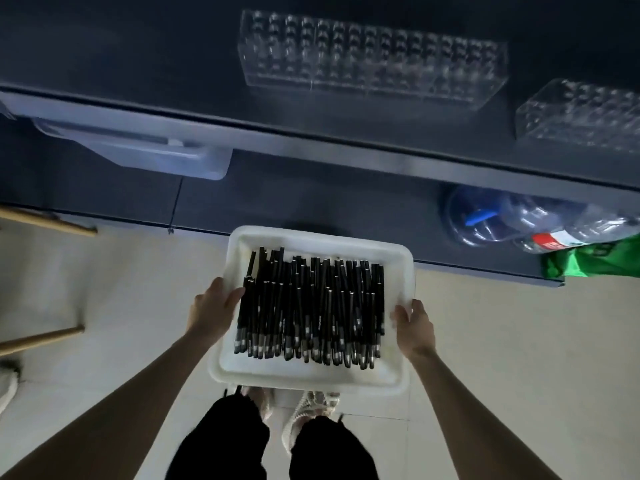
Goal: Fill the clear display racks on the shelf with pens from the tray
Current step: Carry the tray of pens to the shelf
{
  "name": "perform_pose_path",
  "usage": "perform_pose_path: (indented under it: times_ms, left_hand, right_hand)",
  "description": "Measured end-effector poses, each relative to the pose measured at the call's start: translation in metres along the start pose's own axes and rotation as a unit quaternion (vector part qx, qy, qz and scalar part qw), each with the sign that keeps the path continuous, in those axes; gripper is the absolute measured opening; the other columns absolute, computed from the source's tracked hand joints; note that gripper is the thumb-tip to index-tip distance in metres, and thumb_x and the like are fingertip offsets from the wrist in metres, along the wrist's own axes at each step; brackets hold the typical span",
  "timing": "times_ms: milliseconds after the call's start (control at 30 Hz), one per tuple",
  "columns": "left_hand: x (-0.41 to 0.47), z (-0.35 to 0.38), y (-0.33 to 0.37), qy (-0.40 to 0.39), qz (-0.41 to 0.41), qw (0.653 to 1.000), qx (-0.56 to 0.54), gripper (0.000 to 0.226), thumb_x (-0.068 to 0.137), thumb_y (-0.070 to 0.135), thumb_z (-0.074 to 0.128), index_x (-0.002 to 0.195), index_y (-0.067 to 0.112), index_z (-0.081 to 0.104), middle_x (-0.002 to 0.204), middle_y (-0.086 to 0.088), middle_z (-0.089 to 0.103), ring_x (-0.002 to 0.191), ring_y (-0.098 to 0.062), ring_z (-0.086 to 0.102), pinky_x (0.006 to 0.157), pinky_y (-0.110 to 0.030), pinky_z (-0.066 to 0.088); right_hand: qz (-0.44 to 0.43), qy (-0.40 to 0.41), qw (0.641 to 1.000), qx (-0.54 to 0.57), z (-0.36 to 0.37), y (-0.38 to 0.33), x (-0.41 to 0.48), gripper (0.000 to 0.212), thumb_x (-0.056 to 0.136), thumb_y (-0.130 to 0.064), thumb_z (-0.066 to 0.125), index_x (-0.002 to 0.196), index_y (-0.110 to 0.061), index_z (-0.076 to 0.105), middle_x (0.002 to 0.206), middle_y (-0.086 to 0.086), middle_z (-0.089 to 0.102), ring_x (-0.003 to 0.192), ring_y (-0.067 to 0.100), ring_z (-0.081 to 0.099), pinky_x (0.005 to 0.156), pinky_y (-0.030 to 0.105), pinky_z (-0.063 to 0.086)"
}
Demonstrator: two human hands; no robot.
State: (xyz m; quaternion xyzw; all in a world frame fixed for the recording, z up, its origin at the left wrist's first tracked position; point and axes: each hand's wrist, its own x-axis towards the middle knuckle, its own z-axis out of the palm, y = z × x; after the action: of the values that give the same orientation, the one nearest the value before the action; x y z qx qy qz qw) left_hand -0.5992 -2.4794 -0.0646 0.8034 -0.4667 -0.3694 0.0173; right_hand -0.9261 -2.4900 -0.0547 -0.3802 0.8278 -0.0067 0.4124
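I'm holding the white tray point(403, 271) out in front of me, left hand point(212, 306) gripping its left rim, right hand point(414, 328) gripping the right; the black pens point(311, 306) are lying piled inside; a clear rack point(370, 60) is sitting on the dark shelf point(138, 57) ahead, second rack point(581, 116) to its right.

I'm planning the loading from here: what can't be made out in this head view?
Head view only:
- Right clear rack: cut off by the right edge.
- Long clear rack: blurred and dim; hole count unreadable.
- Pens: piled in the white tray, lower ones covered; count unknown.
- Left hand and right hand: fingers hidden under the tray's rim.
- Bottle label: too blurred to read.
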Motion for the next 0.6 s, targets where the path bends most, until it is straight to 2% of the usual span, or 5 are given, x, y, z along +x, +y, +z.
perform_pose_path:
  times_ms: [133,300,467,533,600]
  left_hand:
    - [0.037,0.046,-0.021,0.018,0.026,0.999,-0.016,0.035,0.093,0.046,0.043,0.087,0.011,0.046,0.071,-0.012,0.063,0.068,-0.038,0.062,0.067,-0.049,0.053]
    - [0.046,0.083,-0.035,0.057,0.034,0.998,-0.02,0.038,0.093,0.048,0.04,0.087,0.01,0.042,0.071,-0.013,0.062,0.066,-0.036,0.061,0.065,-0.047,0.053]
    - [0.043,0.093,-0.037,0.095,0.043,0.994,0.044,0.042,0.096,0.045,0.037,0.098,0.004,0.044,0.079,-0.018,0.062,0.07,-0.037,0.058,0.059,-0.04,0.042]
    - [0.038,0.093,-0.037,0.09,0.028,0.994,0.049,0.045,0.095,0.047,0.037,0.103,0.003,0.043,0.086,-0.021,0.061,0.075,-0.039,0.057,0.059,-0.04,0.041]
    - [0.032,0.091,-0.036,0.08,0.02,0.996,0.036,0.045,0.094,0.048,0.039,0.11,0.005,0.04,0.092,-0.023,0.06,0.08,-0.04,0.058,0.063,-0.042,0.044]
  right_hand:
    - [-0.015,0.043,0.999,0.011,0.036,0.021,0.032,0.021,0.099,-0.024,0.038,0.109,-0.008,0.047,0.105,0.016,0.062,0.098,0.036,0.054,0.078,0.037,0.036]
    - [-0.03,0.084,0.996,0.02,0.067,0.049,0.05,0.02,0.1,-0.028,0.035,0.107,-0.012,0.045,0.1,0.015,0.063,0.094,0.034,0.053,0.071,0.035,0.031]
    - [-0.087,0.116,0.989,0.021,0.08,0.065,0.057,0.02,0.1,-0.033,0.033,0.097,-0.015,0.042,0.093,0.014,0.066,0.086,0.036,0.058,0.07,0.036,0.033]
    - [-0.096,0.1,0.99,0.018,0.078,0.066,0.056,0.023,0.101,-0.034,0.032,0.107,-0.015,0.044,0.098,0.013,0.066,0.089,0.036,0.058,0.073,0.037,0.038]
    - [-0.105,0.071,0.991,0.031,0.072,0.06,0.051,0.029,0.1,-0.031,0.035,0.124,-0.015,0.042,0.108,0.015,0.063,0.099,0.037,0.057,0.082,0.039,0.043]
